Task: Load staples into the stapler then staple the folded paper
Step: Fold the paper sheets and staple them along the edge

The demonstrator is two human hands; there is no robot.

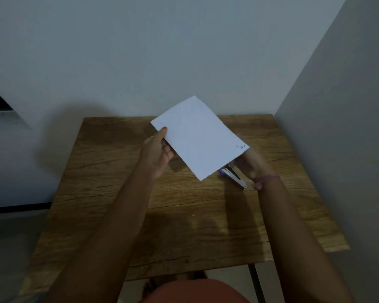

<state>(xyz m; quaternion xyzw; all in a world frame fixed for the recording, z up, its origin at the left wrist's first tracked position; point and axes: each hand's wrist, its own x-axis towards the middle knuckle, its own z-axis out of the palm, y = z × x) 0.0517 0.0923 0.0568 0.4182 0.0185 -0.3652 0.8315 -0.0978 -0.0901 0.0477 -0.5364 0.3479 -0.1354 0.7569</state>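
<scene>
Above table [118,204], hand-held folded paper [199,136]

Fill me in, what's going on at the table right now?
A person holds a white folded paper up over the wooden table. The left hand pinches its left edge, thumb on top. The right hand, blurred, is under the paper's right corner, beside the stapler, which is near the table's right side. Whether the right fingers grip the paper or the stapler cannot be told.

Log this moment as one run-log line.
left hand: pinches paper edge, lifted | right hand: blurred, by stapler, grip unclear | stapler: low over table, contact unclear
</scene>
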